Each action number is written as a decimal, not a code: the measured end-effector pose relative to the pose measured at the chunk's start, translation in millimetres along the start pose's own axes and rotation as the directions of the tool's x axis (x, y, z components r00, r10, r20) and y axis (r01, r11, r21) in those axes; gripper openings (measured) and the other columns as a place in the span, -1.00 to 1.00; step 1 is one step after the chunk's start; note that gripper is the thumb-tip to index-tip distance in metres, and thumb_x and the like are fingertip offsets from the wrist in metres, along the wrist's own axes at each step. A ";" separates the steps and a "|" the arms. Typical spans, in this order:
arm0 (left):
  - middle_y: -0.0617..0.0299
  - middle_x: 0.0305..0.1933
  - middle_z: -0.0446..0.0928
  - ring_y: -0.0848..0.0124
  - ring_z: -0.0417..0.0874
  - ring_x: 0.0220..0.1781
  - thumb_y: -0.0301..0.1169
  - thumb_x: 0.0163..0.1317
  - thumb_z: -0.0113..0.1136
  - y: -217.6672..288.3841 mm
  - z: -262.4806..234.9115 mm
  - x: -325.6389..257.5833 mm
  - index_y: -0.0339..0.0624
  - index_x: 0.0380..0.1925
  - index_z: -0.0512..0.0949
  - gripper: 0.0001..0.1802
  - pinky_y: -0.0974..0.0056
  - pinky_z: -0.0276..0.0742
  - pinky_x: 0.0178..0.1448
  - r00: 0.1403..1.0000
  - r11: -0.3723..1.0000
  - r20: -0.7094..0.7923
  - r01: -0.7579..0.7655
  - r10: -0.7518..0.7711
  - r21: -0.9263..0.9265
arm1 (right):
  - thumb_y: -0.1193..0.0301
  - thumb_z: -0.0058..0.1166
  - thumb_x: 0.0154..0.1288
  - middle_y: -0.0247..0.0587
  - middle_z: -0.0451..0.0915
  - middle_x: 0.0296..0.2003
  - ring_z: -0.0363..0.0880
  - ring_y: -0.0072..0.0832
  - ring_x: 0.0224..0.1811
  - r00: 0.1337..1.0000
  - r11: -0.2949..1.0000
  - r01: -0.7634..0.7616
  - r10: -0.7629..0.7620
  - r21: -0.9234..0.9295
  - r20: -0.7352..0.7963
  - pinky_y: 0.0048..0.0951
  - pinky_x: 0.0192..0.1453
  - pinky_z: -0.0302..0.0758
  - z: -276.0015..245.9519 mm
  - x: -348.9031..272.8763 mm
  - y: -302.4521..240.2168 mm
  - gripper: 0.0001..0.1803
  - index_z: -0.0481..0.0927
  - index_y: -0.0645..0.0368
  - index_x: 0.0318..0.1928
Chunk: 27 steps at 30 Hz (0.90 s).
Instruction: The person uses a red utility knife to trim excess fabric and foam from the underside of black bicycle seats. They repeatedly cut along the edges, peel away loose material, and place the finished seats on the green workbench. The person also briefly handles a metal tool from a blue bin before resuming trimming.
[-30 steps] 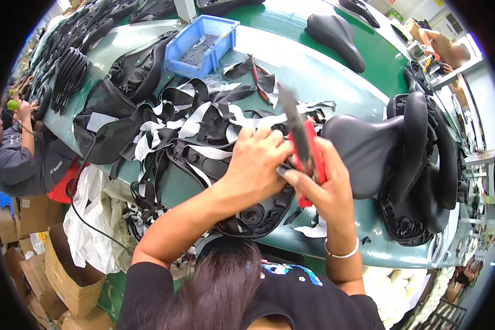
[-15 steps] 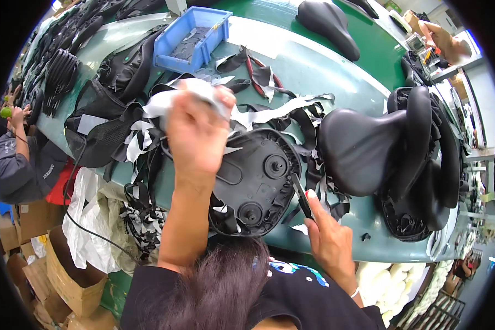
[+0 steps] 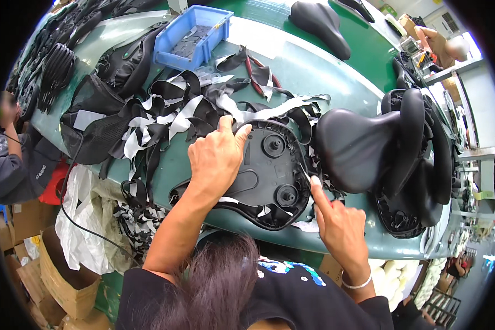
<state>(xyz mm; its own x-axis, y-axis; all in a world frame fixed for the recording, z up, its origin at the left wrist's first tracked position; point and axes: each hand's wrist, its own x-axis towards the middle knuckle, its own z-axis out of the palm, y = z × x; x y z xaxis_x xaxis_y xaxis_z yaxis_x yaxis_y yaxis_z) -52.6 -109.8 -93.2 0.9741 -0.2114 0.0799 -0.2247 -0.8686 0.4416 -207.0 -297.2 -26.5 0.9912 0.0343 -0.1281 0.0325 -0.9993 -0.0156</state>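
An upturned black saddle (image 3: 269,170) lies on the green table (image 3: 335,82) with its plastic underside facing up. My left hand (image 3: 217,157) rests on its left half, thumb and fingers curled over the far rim. At the saddle's near right edge is my right hand (image 3: 338,225). Its index finger is stretched out along a thin dark blade (image 3: 306,173), which points at the rim. Black and white trimmed strips (image 3: 176,118) lie heaped just left of the saddle.
A finished black saddle (image 3: 357,148) sits right of it, against a stack of saddles (image 3: 423,165). A blue bin (image 3: 192,36), red pliers (image 3: 254,74) and another saddle (image 3: 319,25) lie farther back. Black covers (image 3: 99,121) pile up at left. Other people are at both sides.
My left hand, raised with a white strip half a second ago, has come down onto the saddle's rim. My right hand moved from on top of the saddle to its near right edge.
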 end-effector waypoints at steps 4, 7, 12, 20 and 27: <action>0.02 -0.54 0.60 -0.03 0.63 -0.48 0.07 0.33 -0.06 -4.0 -2.5 -1.3 -0.17 -0.31 0.55 -0.50 -0.02 0.48 -0.41 1.000 0.999 0.006 0.013 -0.013 -0.044 | 0.49 0.08 0.19 -0.08 0.56 -0.58 0.55 -0.19 -0.62 0.997 0.972 -0.073 0.073 0.221 0.007 -0.27 -0.55 0.38 -9.9 -18.1 7.1 -0.45 0.42 0.01 0.24; 0.02 -0.51 0.60 -0.04 0.62 -0.42 0.12 0.32 -0.08 -4.3 -2.4 -0.3 -0.16 -0.31 0.56 -0.46 -0.02 0.45 -0.35 0.999 0.994 0.047 0.017 -0.012 -0.107 | 0.60 0.03 0.23 0.10 0.59 -0.05 0.69 -0.24 -0.29 0.915 0.765 -0.089 0.316 0.638 -0.252 -0.35 -0.24 0.53 -2.7 4.8 12.4 -0.50 0.42 0.13 0.21; 0.02 -0.44 0.61 0.01 0.63 -0.36 0.06 0.33 -0.02 -10.2 -10.8 -1.6 -0.19 -0.29 0.55 -0.51 0.05 0.47 -0.29 0.999 0.981 0.039 0.037 -0.030 -0.190 | 0.41 0.07 0.32 -0.24 0.47 -0.42 0.37 -0.59 -0.58 0.889 0.456 0.006 0.405 0.890 -0.214 -0.50 -0.42 0.42 17.8 69.3 -1.1 -0.54 0.35 0.22 0.20; 0.09 -0.11 0.53 0.34 0.57 -0.06 -0.07 0.26 0.19 0.3 -44.0 6.6 -0.30 0.00 0.46 -0.48 0.28 0.47 -0.05 0.990 0.764 -0.057 -0.136 0.129 -0.631 | 0.21 -0.06 0.44 -0.40 0.41 -0.53 0.33 -0.72 -0.63 0.956 0.057 0.141 0.252 0.988 -0.151 -0.67 -0.55 0.32 -19.3 169.5 44.6 -0.78 0.44 0.08 -0.13; -0.02 0.15 0.43 0.32 0.52 0.08 -0.10 0.47 -0.17 -3.7 -16.9 33.5 -0.32 0.14 0.31 -0.50 0.23 0.41 0.19 0.997 0.033 0.047 0.045 0.066 -0.998 | 0.27 -0.09 0.43 -0.20 0.64 -0.38 0.62 -0.39 -0.40 0.842 0.355 0.451 -0.474 0.819 -0.258 -0.45 -0.25 0.55 -9.6 216.3 -12.0 -0.70 0.50 0.20 -0.01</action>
<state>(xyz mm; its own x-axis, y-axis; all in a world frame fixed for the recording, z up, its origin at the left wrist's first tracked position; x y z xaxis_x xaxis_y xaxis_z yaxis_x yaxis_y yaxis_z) -18.8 -106.0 -77.1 0.9549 -0.2893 0.0672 0.0600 0.4096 0.9103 8.2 -277.9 -44.5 0.8520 0.5000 0.1551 0.3529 -0.3296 -0.8757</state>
